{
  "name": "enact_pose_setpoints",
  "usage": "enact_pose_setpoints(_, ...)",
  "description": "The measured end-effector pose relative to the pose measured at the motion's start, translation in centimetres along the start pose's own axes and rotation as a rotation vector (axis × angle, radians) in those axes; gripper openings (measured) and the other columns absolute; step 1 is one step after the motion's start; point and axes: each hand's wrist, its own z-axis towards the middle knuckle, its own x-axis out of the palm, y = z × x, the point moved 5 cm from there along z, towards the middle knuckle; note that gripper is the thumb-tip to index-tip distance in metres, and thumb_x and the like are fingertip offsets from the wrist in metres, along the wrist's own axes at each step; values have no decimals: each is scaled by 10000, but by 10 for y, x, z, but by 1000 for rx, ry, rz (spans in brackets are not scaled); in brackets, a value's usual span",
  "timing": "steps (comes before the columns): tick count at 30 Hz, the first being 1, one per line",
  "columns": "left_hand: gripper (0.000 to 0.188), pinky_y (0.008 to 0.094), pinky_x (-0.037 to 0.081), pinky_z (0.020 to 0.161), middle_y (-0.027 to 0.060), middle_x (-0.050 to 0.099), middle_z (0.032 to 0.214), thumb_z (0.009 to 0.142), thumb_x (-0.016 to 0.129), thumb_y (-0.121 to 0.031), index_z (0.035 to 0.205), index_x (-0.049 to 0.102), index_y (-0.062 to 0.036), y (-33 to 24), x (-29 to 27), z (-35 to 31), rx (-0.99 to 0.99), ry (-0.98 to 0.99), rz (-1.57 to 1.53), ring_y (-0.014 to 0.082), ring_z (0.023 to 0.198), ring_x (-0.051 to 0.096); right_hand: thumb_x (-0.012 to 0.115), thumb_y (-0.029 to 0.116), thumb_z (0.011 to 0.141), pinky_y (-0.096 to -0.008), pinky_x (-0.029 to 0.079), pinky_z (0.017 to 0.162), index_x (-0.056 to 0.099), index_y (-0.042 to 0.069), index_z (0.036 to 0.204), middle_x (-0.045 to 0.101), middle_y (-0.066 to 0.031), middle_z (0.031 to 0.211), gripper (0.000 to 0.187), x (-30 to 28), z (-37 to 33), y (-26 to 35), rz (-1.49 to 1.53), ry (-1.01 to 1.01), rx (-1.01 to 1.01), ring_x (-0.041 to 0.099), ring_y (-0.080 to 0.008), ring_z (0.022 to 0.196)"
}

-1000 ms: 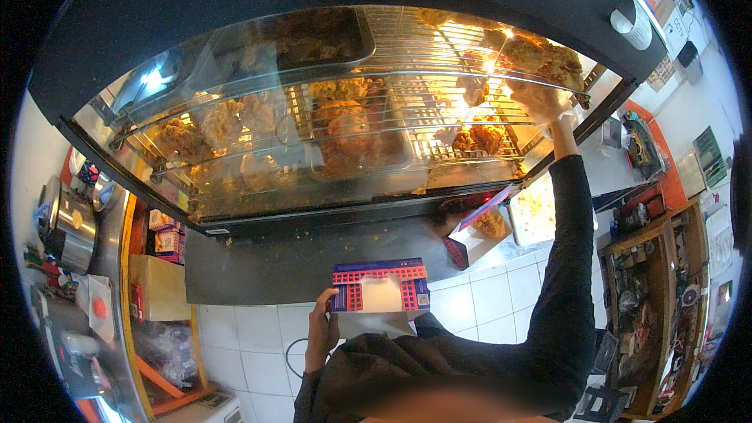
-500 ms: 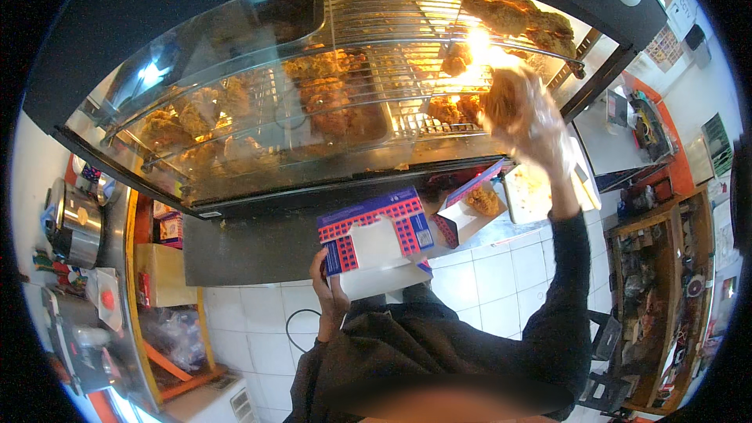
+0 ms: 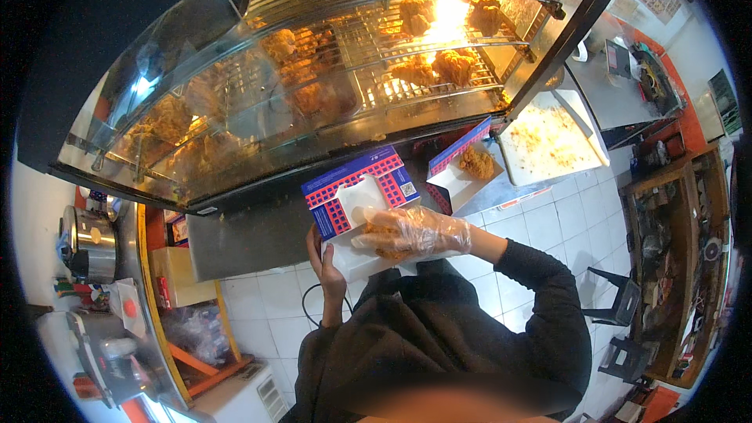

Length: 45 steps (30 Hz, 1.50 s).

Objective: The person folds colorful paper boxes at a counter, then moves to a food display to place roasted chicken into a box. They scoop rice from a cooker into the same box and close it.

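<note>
My left hand (image 3: 332,276) grips the left side of an open blue, red and white cardboard box (image 3: 329,182), its thumb against the white inner wall. Inside the box opening, my right hand (image 3: 429,231) wears a clear plastic glove and is closed around a piece of fried chicken (image 3: 382,244). The fingers partly hide that piece. To the right, a second open box (image 3: 448,178) stands on the counter with another fried chicken piece (image 3: 475,163) in it.
A glass-fronted warming cabinet (image 3: 196,197) with fried chicken on wire racks spans the far side. Right of the boxes lies a crumb-covered white cutting board (image 3: 540,153) with a knife (image 3: 578,113) across it. Black stools (image 3: 615,298) and wooden shelves (image 3: 662,266) stand at right.
My right hand has come down from the warming cabinet, carrying a fried chicken piece into the box. My left hand keeps hold of the box, and the view has shifted slightly.
</note>
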Motion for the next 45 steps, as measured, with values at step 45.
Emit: enact_pose_setpoints(45,650,681,-61,1112,249,122,1588,1007,231,-493,1538,252,-119,-127,269,175,1297,-453,1222,432,1479,-14,475,298,1017,-366,287,1106,400,-11,1408,423,-172,1442,504,-150,-361,-374,-102,-862,1299,388,-280,1330)
